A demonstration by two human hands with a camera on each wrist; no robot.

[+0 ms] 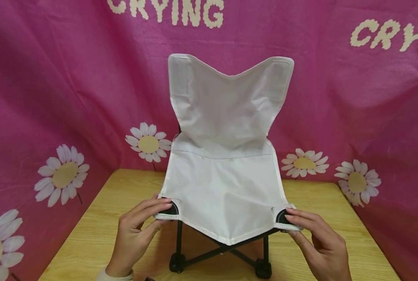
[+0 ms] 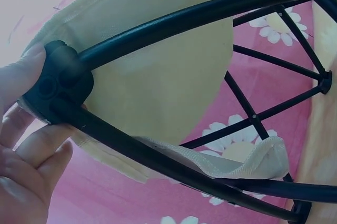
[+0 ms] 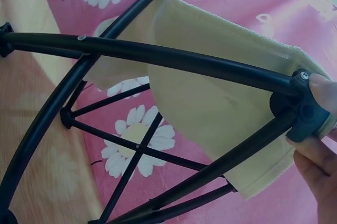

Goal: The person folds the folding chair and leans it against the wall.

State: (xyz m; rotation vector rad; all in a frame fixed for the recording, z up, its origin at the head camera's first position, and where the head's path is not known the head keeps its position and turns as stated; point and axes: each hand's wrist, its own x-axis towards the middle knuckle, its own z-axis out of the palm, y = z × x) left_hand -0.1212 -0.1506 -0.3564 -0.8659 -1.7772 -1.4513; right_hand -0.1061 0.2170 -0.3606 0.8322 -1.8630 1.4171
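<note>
The left hand (image 1: 135,230) and right hand (image 1: 322,240) each pinch a front corner of the chair (image 1: 223,183), which stands on the tabletop (image 1: 100,222) beyond and between their fingers, its long axis rising away

Right hand (image 3: 321,169) at right pinches dark corner joint (image 3: 305,111); black tubes (image 3: 184,62) stretch left, crossing pale fabric (image 3: 210,108); pink flowered cloth (image 3: 237,3) behind, wooden tabletop (image 3: 26,87) left.
</note>
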